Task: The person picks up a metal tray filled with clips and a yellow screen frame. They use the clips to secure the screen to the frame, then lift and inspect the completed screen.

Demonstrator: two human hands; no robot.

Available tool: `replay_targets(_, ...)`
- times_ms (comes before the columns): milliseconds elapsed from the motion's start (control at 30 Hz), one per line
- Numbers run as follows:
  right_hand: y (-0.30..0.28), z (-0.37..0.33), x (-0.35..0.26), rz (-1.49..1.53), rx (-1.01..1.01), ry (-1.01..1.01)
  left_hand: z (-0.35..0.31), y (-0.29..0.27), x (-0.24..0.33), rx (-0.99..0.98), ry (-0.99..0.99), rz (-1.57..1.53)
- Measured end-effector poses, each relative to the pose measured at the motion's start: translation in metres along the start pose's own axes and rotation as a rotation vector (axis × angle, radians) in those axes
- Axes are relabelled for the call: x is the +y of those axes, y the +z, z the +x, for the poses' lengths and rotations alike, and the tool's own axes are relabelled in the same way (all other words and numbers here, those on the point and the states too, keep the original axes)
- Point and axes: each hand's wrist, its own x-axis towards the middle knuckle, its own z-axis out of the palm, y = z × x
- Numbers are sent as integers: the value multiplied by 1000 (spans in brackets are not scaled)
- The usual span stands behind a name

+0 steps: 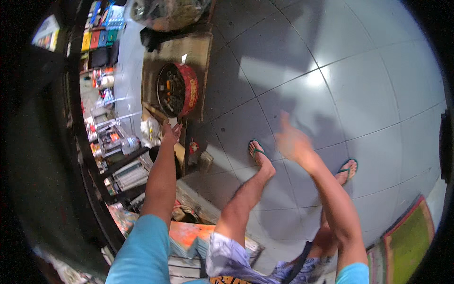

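Observation:
My left hand [171, 132] reaches to the near rim of a round red tin [191, 91] on the left. Its thumb and fingers are apart, and a small pale patch shows between them. I cannot tell whether the fingertips touch the tin. Small dark, grey and orange pieces [170, 90] lie inside the tin, too small to name. The tin stands on a brown board [197, 52]. My right hand [293, 143] hangs over the tiled floor, away from other things. It is smeared by motion, with one finger stretched forward and the rest unclear.
A clear plastic bag [168, 14] sits beyond the tin. Cluttered shelves [111, 123] with bottles and boxes run along the left. My feet in green flip-flops stand on grey floor tiles [293, 71]. A green panel with a red edge [409, 241] lies at the lower right.

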Motion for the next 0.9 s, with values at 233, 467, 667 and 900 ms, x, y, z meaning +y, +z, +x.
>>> replay_targets(233, 100, 168, -225, 338, 130, -202, 49, -13, 5, -218, -23, 91)
replay_targets(467, 137, 218, -182, 795, 229, -207, -78, 75, -68, -136, -43, -144)
replay_targets(667, 91, 157, -105, 817, 141, -343, -195, 109, -134, -18, -31, -319)
replay_targets(900, -23, -49, 18, 694, 15, -403, -255, 21, -191, -358, -300, -472)
